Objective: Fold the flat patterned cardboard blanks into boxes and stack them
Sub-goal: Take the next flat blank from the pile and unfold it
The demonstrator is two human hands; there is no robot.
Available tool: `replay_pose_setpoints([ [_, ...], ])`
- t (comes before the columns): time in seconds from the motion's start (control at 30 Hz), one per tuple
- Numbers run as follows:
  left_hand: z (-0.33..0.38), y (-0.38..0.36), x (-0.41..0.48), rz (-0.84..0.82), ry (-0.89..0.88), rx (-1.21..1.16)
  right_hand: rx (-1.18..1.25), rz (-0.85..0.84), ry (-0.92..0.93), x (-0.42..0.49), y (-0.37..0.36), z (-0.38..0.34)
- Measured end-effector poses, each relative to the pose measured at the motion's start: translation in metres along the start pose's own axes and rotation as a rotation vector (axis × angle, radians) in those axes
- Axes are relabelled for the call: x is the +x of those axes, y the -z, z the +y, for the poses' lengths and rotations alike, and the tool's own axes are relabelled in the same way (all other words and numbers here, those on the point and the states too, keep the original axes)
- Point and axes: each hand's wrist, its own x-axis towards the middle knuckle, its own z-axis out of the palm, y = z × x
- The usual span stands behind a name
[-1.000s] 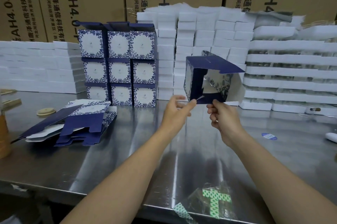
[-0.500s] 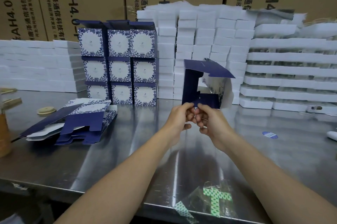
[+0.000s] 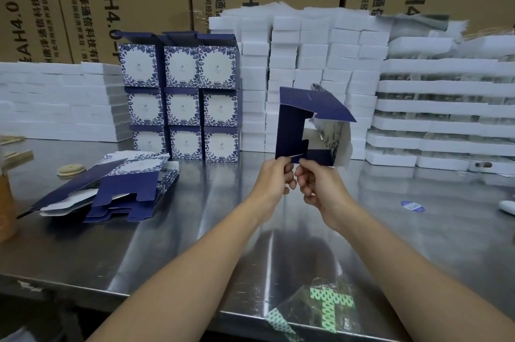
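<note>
Head view.

- **Hands:** My left hand (image 3: 274,177) and right hand (image 3: 317,187) are now knuckle to knuckle. A second ago they were apart, each on its own edge of the half-formed box (image 3: 289,129).
- **Grip:** Both pinch the navy bottom flaps, fingers curled, thumb against forefinger. They hold nothing else.
- **Box:** It stands straight above the fingertips, off the table (image 3: 195,230), open side toward me, one flap jutting up and right.
- **Step:** I judge the bottom tabs are being locked. Forming is nearly done for this one; stacking is not yet begun.

Counts:
- Two hands, and one box in hand.
- Finished boxes (image 3: 182,103), up and left of my left fingers: nine faces show, three by three. Any behind them are hidden.
- Flat blanks (image 3: 119,188): one fanned pile, well left of the fingers and lower, too overlapped to count.
- One blue sticker (image 3: 412,206), right of the right hand.
</note>
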Motion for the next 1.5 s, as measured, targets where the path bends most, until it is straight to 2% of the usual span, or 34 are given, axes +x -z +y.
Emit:
replay_pose_setpoints([
  [0.07,-0.001,-0.001,0.001,0.027,0.005,0.022,-0.039,0.023,-0.028,-0.001,0.000,0.000],
  [0.23,-0.001,0.002,0.003,0.069,0.029,-0.011,0.040,0.120,-0.046,0.000,-0.001,-0.003],
  [0.43,-0.001,0.002,0.000,0.030,0.083,-0.046,0.060,0.093,-0.043,0.001,0.000,-0.001],
  [0.67,-0.005,-0.003,0.003,0.026,0.019,-0.059,0.010,0.051,-0.026,0.001,-0.001,0.000],
  [0.9,-0.002,-0.002,0.003,0.005,0.089,-0.043,0.077,0.250,0.040,0.005,0.004,0.003],
  [1.03,0.000,-0.002,0.001,0.060,0.107,-0.063,0.040,0.318,0.060,0.006,0.006,0.004],
  [1.2,0.001,-0.001,0.003,0.085,0.130,-0.115,0.036,0.298,0.057,0.007,0.006,0.004],
  [1.37,-0.004,0.001,0.006,0.023,0.147,-0.145,0.044,0.176,0.012,0.009,0.005,0.007],
  [1.5,-0.007,0.001,0.006,0.055,0.161,-0.098,0.004,0.249,0.092,0.014,0.011,0.010],
])
